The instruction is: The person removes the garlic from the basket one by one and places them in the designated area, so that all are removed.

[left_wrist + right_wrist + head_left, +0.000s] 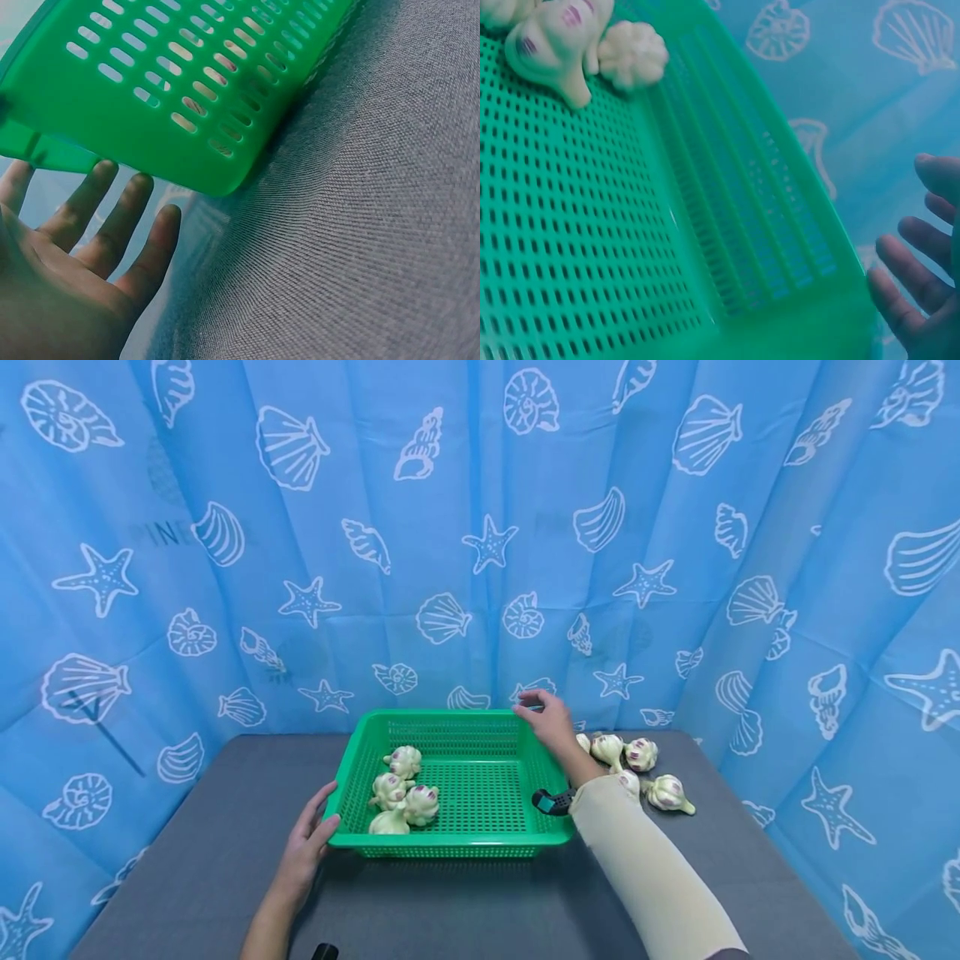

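Note:
A green plastic basket (480, 839) with slotted walls stands on the table, several garlic bulbs (422, 805) in its left part. At its front left corner is my left hand (303, 837), fingers spread and fairly straight. The left wrist view has those fingertips (139, 182) at the basket's lower edge; contact is hard to tell. My right hand (551, 722) is over the far right corner, its fingers (911, 274) loosely bent beside the rim and holding nothing. More garlic bulbs (667, 794) lie on the table right of the basket, some partly hidden by my right forearm.
A grey cloth covers the table (217, 827). Behind and along both sides hangs a blue curtain (480, 485) printed with white shells and starfish. A small black object (325, 952) shows at the bottom edge, left of centre.

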`<state>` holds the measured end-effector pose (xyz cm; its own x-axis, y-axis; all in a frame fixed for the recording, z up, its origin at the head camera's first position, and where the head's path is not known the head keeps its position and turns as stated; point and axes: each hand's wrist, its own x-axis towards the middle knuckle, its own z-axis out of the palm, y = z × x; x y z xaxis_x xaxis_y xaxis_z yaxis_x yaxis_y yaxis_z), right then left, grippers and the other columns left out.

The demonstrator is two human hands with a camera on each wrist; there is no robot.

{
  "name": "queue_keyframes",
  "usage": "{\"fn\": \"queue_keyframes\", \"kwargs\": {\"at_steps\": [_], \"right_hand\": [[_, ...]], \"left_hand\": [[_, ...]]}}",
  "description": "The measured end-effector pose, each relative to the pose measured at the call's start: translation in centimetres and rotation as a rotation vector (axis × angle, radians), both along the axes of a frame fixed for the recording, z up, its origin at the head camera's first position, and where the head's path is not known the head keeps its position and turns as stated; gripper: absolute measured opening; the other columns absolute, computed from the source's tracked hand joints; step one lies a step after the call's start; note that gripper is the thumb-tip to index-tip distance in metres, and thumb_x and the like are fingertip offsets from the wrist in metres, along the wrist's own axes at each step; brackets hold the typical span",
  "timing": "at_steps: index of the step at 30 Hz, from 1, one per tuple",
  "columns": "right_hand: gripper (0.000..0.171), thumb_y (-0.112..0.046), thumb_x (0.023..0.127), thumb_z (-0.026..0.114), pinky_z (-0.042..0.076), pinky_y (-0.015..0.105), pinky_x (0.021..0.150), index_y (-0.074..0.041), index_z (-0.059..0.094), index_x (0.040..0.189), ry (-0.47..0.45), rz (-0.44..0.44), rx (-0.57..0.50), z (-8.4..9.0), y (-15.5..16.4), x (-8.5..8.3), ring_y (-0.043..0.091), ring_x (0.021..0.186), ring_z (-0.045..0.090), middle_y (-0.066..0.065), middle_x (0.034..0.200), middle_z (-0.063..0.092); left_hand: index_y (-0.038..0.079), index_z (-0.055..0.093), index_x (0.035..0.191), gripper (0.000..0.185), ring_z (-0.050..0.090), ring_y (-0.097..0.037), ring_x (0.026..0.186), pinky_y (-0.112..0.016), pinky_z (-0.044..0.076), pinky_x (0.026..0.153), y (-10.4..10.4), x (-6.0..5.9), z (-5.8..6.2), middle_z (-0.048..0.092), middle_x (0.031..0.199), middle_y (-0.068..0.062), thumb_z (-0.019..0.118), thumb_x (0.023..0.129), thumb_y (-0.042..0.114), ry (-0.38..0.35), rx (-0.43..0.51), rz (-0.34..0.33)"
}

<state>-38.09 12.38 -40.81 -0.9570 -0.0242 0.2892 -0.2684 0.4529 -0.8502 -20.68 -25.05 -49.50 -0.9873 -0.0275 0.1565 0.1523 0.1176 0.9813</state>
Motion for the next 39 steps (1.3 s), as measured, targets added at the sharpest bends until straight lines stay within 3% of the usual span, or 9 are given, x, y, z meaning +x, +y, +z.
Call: {"fn": "queue_keyframes", "kwargs": {"at_steps": [8,11,15,22,30,39], "right_hand": [[0.034,-0.021,0.094,0.067,0.052,0.042,0.077,-0.002,0.062,0.122,-0.151,0.214,0.04,-0.1,-3.0,0.7,0.034,0.101,0.062,0.014,0.113,0.062],[0.032,-0.022,0.095,0.066,0.052,0.041,0.076,-0.005,0.063,0.122,-0.2,0.273,0.051,-0.3,-3.8,1.0,0.034,0.1,0.062,0.011,0.113,0.062],[0.032,-0.022,0.096,0.065,0.05,0.048,0.081,-0.006,0.062,0.123,-0.269,0.349,0.048,-0.5,-4.6,1.2,0.037,0.103,0.061,0.011,0.114,0.063],[0.041,-0.027,0.097,0.062,0.045,0.055,0.089,-0.004,0.057,0.131,-0.427,0.537,0.09,-0.6,-6.0,1.4,0.041,0.11,0.058,0.012,0.123,0.06],[0.048,-0.034,0.098,0.059,0.042,0.056,0.093,-0.011,0.051,0.14,-0.603,0.71,0.178,-0.6,-7.7,1.9,0.041,0.116,0.055,0.012,0.137,0.051],[0.055,-0.036,0.097,0.06,0.044,0.055,0.091,-0.016,0.046,0.146,-0.732,0.848,0.282,-1.0,-10.0,2.5,0.041,0.119,0.052,0.01,0.143,0.044]], "left_hand": [[0.014,0.023,0.154,0.055,0.047,-0.011,0.116,-0.028,0.046,0.084,-0.1,-0.1,-0.2,0.024,0.153,-0.026,0.044,0.105,0.025,-0.014,-0.014,0.017],[0.014,0.024,0.154,0.054,0.046,-0.008,0.116,-0.027,0.046,0.084,-0.1,-0.1,-0.3,0.024,0.154,-0.024,0.044,0.105,0.025,-0.016,-0.011,0.016],[0.015,0.025,0.154,0.054,0.047,-0.003,0.114,-0.026,0.046,0.084,-0.1,-0.1,-0.4,0.025,0.153,-0.024,0.045,0.105,0.026,-0.014,-0.007,0.016],[0.013,0.024,0.154,0.054,0.049,-0.006,0.112,-0.026,0.046,0.083,-0.2,-0.1,-0.4,0.027,0.151,-0.027,0.044,0.105,0.024,0.005,-0.004,0.004],[0.018,0.024,0.154,0.056,0.052,-0.004,0.108,-0.03,0.047,0.084,-0.1,-0.3,-0.1,0.029,0.151,-0.023,0.046,0.104,0.03,-0.058,0.025,0.016],[0.013,0.023,0.154,0.054,0.054,-0.008,0.108,-0.03,0.048,0.082,-0.2,-0.1,-0.1,0.032,0.149,-0.026,0.044,0.105,0.023,-0.008,0.026,-0.006]]}}
